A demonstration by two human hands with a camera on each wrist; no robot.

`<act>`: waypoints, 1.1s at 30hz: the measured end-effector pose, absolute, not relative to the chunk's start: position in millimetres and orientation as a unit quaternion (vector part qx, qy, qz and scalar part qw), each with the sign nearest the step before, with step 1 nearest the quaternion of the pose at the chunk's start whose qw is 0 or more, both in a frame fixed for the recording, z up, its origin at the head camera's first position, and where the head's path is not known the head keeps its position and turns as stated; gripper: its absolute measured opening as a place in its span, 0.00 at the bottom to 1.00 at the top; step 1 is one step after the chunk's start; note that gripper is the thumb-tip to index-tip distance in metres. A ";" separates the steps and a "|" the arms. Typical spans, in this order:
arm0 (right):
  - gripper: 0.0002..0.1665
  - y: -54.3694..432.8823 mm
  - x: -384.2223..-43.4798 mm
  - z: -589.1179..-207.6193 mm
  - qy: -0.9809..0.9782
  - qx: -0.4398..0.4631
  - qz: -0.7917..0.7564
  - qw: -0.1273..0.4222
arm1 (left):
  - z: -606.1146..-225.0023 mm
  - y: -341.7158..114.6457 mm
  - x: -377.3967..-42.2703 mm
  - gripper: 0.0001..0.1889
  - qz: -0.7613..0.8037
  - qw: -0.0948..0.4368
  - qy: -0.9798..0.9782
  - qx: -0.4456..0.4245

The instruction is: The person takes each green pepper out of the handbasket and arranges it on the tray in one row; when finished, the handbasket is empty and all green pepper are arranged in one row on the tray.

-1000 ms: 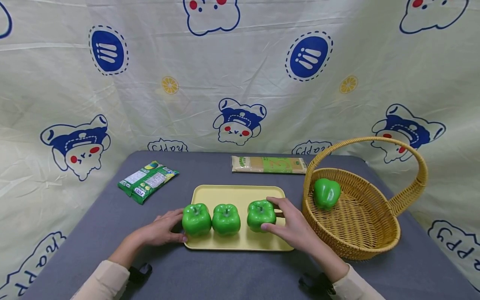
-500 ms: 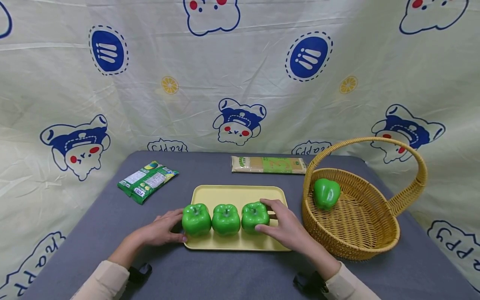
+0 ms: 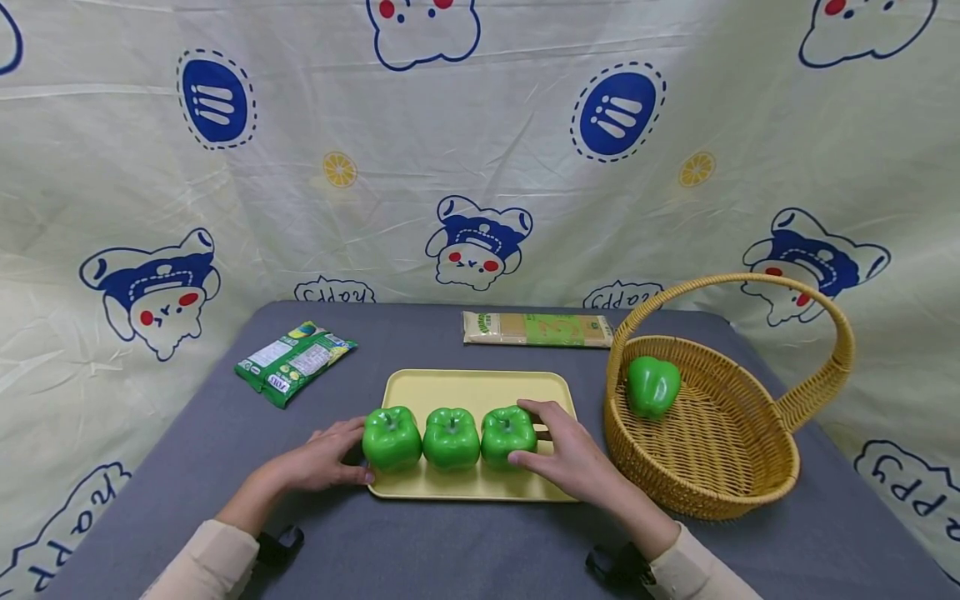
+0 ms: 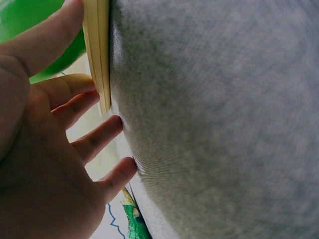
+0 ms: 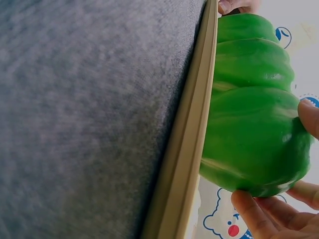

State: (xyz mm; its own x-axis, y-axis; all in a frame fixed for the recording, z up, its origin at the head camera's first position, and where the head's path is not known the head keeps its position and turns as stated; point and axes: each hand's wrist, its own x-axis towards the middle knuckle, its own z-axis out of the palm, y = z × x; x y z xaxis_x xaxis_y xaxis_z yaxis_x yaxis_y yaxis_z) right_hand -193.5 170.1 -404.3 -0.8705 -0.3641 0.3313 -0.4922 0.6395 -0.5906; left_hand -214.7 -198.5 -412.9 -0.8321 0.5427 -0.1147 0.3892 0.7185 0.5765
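Note:
Three green bell peppers stand upright in a row on a pale yellow tray (image 3: 480,385): a left one (image 3: 392,439), a middle one (image 3: 451,439) and a right one (image 3: 509,437). My right hand (image 3: 566,450) holds the right pepper from its right side; in the right wrist view its thumb (image 5: 310,118) and fingers lie against the skin. At the tray's left end rests my left hand (image 3: 324,457), beside the left pepper. In the left wrist view its thumb and fingers (image 4: 94,140) are extended, with fingertips at the tray edge and the cloth.
A wicker basket (image 3: 712,492) with a tall handle stands at the right, holding another green bell pepper (image 3: 653,387). A green snack packet (image 3: 297,361) lies at the back left. Behind the tray lies a long packet (image 3: 538,329), near the table's back edge. A printed curtain (image 3: 480,125) hangs behind.
My right hand has moved left with the right pepper, closing the gap to the middle one, mostly in the first half second. The left hand has stayed in place.

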 end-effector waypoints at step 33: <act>0.34 221.7 -180.8 -343.1 -0.922 0.207 0.284 0.163 | -414.9 -198.6 -215.8 0.41 0.277 0.144 0.918 0.246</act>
